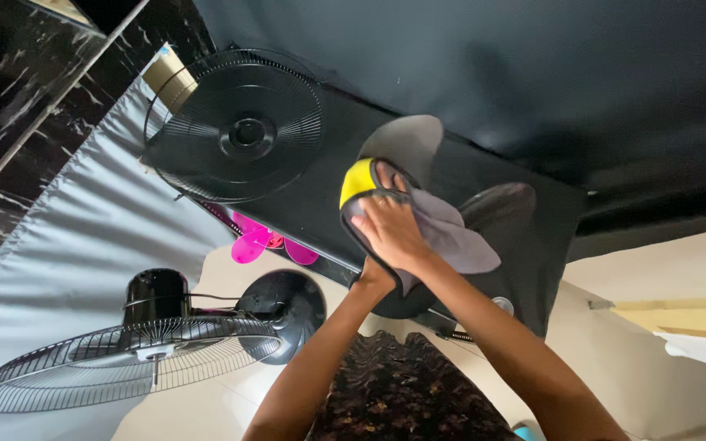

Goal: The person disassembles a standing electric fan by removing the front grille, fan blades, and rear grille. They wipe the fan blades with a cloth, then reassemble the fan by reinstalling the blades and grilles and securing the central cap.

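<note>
A grey three-bladed fan blade is held up in front of me. My right hand presses a yellow and grey cloth flat against the blade near its hub. My left hand reaches in from below. It is mostly hidden under the right hand and the cloth, and it grips the blade at its dark hub.
A black fan guard lies on a black box. The fan motor with a wire guard and a round base sit at lower left beside a grey sheet. Pink fan blades peek out under the box.
</note>
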